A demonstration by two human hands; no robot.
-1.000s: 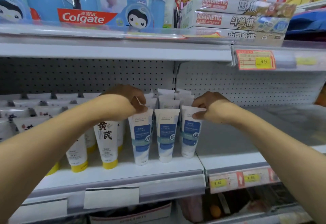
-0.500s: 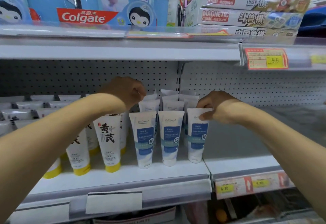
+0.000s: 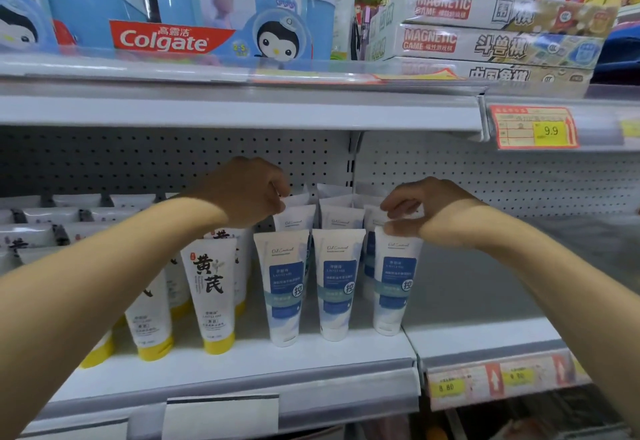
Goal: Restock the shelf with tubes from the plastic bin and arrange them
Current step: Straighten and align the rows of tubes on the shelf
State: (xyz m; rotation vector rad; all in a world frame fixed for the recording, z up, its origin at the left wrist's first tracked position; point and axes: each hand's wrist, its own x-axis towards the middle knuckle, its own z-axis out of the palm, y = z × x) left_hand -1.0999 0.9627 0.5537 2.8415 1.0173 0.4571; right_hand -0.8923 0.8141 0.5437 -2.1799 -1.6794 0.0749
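Three white-and-blue tubes stand cap-down in a front row on the white shelf (image 3: 242, 360): left (image 3: 284, 287), middle (image 3: 336, 284), right (image 3: 394, 284). More of the same tubes stand in rows behind them. My right hand (image 3: 422, 211) pinches the top edge of the right front tube. My left hand (image 3: 249, 190) reaches over the yellow-capped tubes (image 3: 211, 294), its fingertips curled at the top of a second-row tube (image 3: 294, 220); whether it grips that tube I cannot tell. The plastic bin is out of view.
Grey-labelled tubes (image 3: 31, 232) fill the shelf's left side. To the right lies a bare shelf section (image 3: 485, 294). Above sit Colgate packs (image 3: 166, 38) and Magnetic Game boxes (image 3: 485, 41). Price tags (image 3: 533, 128) line the shelf edges.
Both hands rose a little and stayed at the tube tops; the camera came closer. My right hand's fingers now pinch the right front tube's top edge more from above.
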